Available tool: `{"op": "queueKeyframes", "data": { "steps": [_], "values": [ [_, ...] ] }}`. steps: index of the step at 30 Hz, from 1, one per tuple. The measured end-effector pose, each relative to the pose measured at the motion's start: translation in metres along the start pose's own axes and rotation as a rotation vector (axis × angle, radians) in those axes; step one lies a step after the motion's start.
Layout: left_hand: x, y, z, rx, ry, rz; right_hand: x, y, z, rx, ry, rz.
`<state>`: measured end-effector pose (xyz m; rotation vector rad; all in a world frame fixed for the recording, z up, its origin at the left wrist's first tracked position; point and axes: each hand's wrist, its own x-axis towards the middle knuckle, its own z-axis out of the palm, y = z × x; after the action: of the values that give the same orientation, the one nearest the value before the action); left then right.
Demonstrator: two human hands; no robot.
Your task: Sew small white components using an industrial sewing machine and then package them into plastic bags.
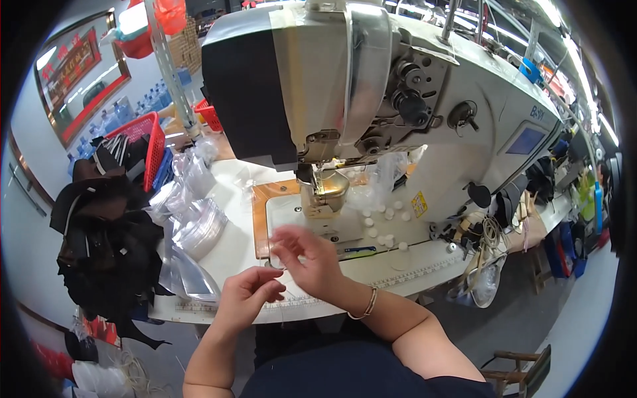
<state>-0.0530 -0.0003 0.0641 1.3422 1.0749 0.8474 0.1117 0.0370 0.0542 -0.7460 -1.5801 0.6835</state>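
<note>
Both my hands are raised in front of the sewing machine (325,189), close together above the front edge of its white table. My left hand (247,298) is closed, thumb and fingertips nearly meeting. A faint thin strand seems to run by its fingertips, too fine to name. Just up and right of it, my right hand (308,262), with a bracelet on the wrist, has its fingers curled inward and is slightly blurred by motion. What either hand pinches, if anything, I cannot make out. The machine's needle area stands beyond them, with no fabric visible under it.
Small white round pieces (388,239) lie scattered on the machine bed, near a blue-green slim tool (358,251). Clear plastic sheets (199,229) and a heap of black scraps (106,245) are at left, beside a red basket (154,149). A ruler strip (424,268) lines the table's front.
</note>
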Motion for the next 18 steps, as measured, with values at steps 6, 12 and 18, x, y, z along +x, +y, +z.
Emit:
{"op": "queueKeyframes", "data": {
  "steps": [6, 12, 18],
  "values": [
    [0.003, 0.003, -0.007, -0.064, -0.056, 0.097, -0.03, 0.025, -0.031, -0.238, -0.018, 0.085],
    [0.003, 0.053, -0.085, -0.096, 0.12, 0.249, 0.015, 0.002, 0.036, 0.374, -0.52, 0.296],
    [0.022, -0.015, -0.208, 0.282, 0.459, -0.093, 0.038, 0.02, 0.118, 0.081, -0.48, 0.114]
  ]
}}
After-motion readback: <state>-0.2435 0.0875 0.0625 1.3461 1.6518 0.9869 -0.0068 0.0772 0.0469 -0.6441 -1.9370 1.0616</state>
